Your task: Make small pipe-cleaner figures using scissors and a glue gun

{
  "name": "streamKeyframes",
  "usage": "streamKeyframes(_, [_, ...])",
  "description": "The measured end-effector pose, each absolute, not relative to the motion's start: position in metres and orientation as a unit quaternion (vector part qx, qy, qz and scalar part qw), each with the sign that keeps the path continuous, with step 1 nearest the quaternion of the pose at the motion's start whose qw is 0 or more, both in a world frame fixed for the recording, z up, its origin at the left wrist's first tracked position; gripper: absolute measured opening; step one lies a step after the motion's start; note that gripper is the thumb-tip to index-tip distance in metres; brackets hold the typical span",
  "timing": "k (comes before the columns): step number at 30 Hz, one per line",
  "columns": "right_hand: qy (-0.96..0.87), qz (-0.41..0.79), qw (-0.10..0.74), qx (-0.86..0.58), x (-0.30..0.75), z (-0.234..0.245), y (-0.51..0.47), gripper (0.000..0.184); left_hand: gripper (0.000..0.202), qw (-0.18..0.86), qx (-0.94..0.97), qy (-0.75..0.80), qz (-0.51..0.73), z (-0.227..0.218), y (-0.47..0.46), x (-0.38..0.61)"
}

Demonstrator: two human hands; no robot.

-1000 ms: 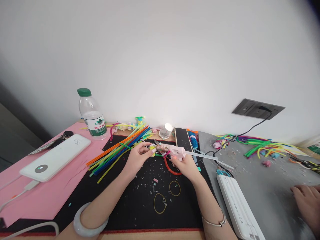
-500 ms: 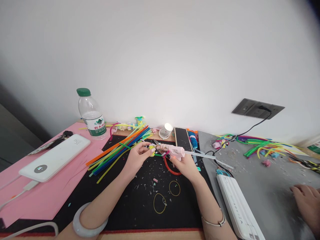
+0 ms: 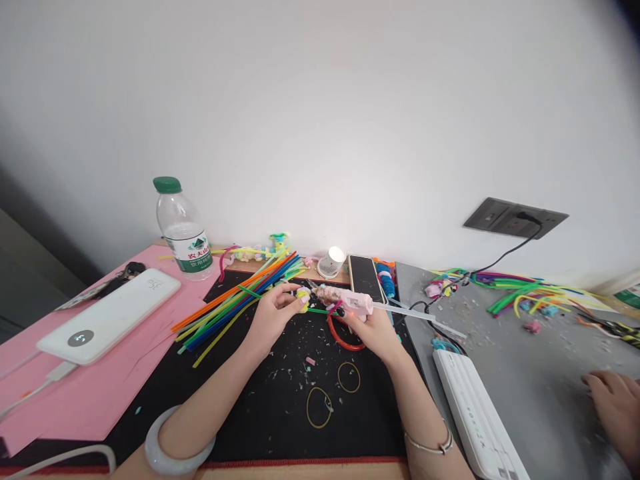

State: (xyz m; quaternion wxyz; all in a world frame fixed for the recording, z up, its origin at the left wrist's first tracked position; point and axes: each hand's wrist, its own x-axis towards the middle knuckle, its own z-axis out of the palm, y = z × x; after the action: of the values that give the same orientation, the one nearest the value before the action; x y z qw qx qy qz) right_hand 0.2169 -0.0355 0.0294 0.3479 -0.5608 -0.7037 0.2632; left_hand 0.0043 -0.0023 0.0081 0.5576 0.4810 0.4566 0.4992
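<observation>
Wrapped in my right hand is a pink hot glue gun, with a long clear glue stick running out of its back end. Its stained nozzle points left at a small yellow and white fuzzy piece, which my left hand pinches between thumb and fingers. A thin gap shows between nozzle and piece. A magenta and a green pipe cleaner show just under the gun. Below it, partly hidden by my right hand, is a red ring on the black mat.
Many coloured pipe cleaners lie left of my hands. Behind are a paper cup and a phone. A water bottle and white power bank stand left, a power strip right. Another person's hand rests far right.
My right hand has drawn the glue gun slightly right, its nozzle a little farther from the yellow and white piece. My left hand has barely moved.
</observation>
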Motion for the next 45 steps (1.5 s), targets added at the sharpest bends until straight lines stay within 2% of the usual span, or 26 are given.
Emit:
streamKeyframes(19, [-0.727,0.251,0.346,-0.538,0.2069,0.0329,-0.038,0.022,0.042,0.54,0.514,0.463,0.479,0.007,-0.0027,0.0047])
streamKeyframes(27, [-0.719,0.255,0.332,-0.554,0.2128,0.0267,-0.0361,0.028,0.042,0.55,0.492,0.458,0.496,0.008,-0.0024,0.0044])
streamKeyframes(37, [-0.708,0.25,0.326,-0.575,0.2164,0.0238,-0.0348,0.027,0.045,0.569,0.474,0.449,0.501,0.0046,-0.0016,0.0036])
streamKeyframes(45, [-0.701,0.258,0.338,-0.573,0.2146,0.0264,-0.0346,0.019,0.046,0.583,0.467,0.438,0.501,0.0024,-0.0022,0.0028])
